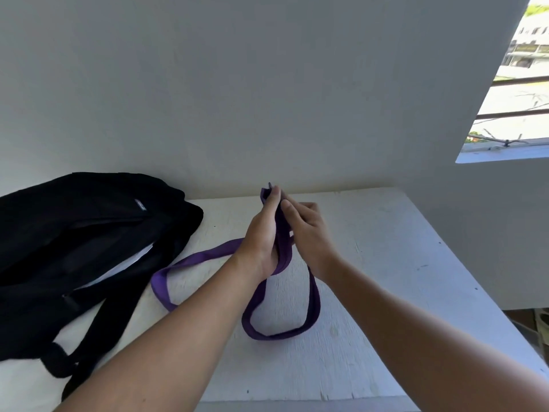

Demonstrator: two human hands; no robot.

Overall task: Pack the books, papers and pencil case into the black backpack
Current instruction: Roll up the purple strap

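Observation:
The black backpack (89, 233) lies on its side at the left of the white table (371, 278), its mouth gaping with white papers (124, 263) showing inside. A folded purple fabric item (280, 233) with long purple straps (193, 260) is held upright above the middle of the table. My left hand (261, 233) grips it from the left and my right hand (306, 233) holds it from the right, fingers curled round the fabric. One strap loops toward the backpack, another hangs down onto the table in front. No books or pencil case are visible outside the bag.
A white wall rises right behind the table. A barred window opening (517, 99) is at the upper right. The backpack's black shoulder straps (89, 337) trail toward the table's front left edge. The table's right edge drops away near the window side.

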